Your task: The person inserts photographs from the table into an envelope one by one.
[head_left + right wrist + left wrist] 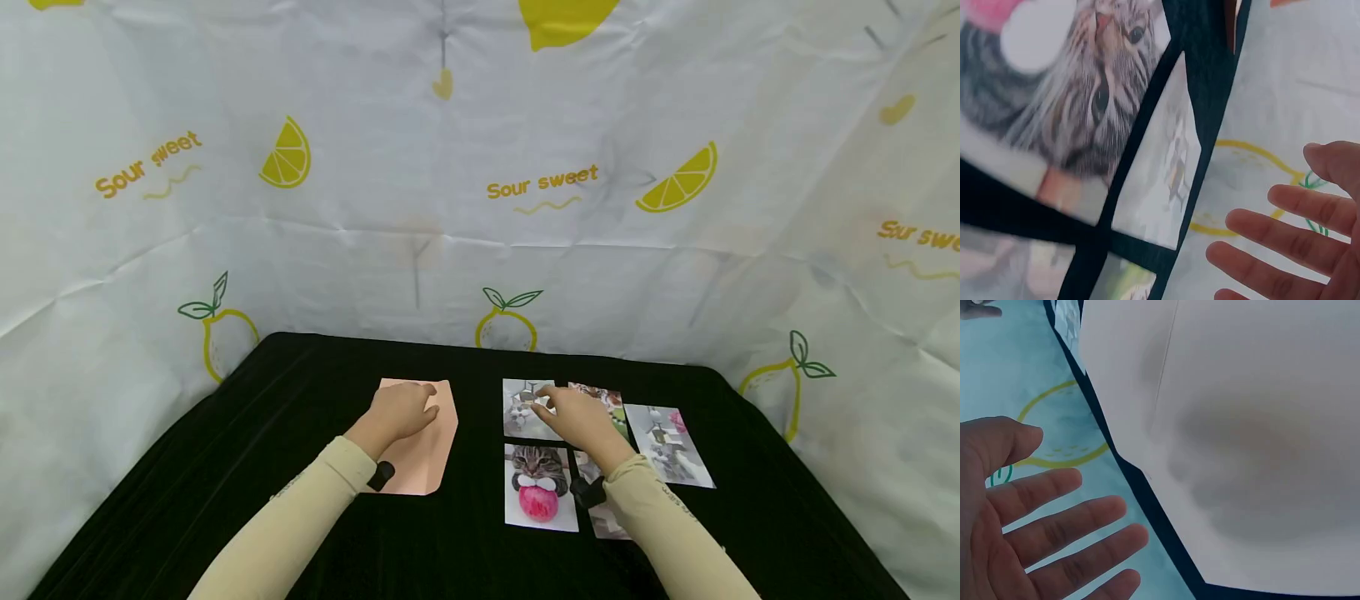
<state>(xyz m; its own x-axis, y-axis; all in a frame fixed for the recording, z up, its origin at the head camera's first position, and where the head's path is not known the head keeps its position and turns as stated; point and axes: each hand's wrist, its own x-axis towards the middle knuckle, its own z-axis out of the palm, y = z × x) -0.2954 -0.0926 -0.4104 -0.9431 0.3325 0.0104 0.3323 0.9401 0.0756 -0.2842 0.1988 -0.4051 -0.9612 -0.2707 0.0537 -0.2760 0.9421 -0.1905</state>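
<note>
A pink envelope [412,471] with a crease and cut-off corners lies flat on the left part of the dark table. Over it hovers my left hand [401,410], fingers spread and holding nothing; its soft shadow falls on the envelope in the left wrist view. Several printed photo cards lie to the right. My right hand [581,417], relaxed and holding nothing, hangs above them. Beneath its fingertips is a pale card [519,423]. Nearer me lies a tabby cat card [537,492] with a pink ball. My right wrist and forearm partly cover two other cards.
The table [450,558] has a black cloth cover. At the far right of the cards lies a tilted pale card [671,450]. A white curtain [375,275] printed with lemons surrounds the table at the back and sides. Each wrist carries a small black camera.
</note>
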